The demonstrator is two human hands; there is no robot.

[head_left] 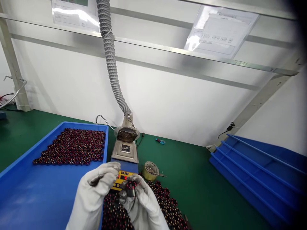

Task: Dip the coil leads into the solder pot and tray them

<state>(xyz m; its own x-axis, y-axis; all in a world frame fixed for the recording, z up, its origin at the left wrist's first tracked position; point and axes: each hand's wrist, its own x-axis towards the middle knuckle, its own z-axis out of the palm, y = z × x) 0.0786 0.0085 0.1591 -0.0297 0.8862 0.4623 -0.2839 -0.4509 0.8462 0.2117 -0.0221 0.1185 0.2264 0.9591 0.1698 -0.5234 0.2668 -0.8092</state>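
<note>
Partly within right grip (145,198), component (130,189)

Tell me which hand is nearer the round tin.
Right. The right hand is just in front of the tin; the left hand is farther off, left of the yellow display.

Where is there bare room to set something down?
Green tabletop between the round tin and the stacked blue trays, plus the near part of the left-side tray. Crowded: around the right hand, by dark parts and the yellow display.
</note>
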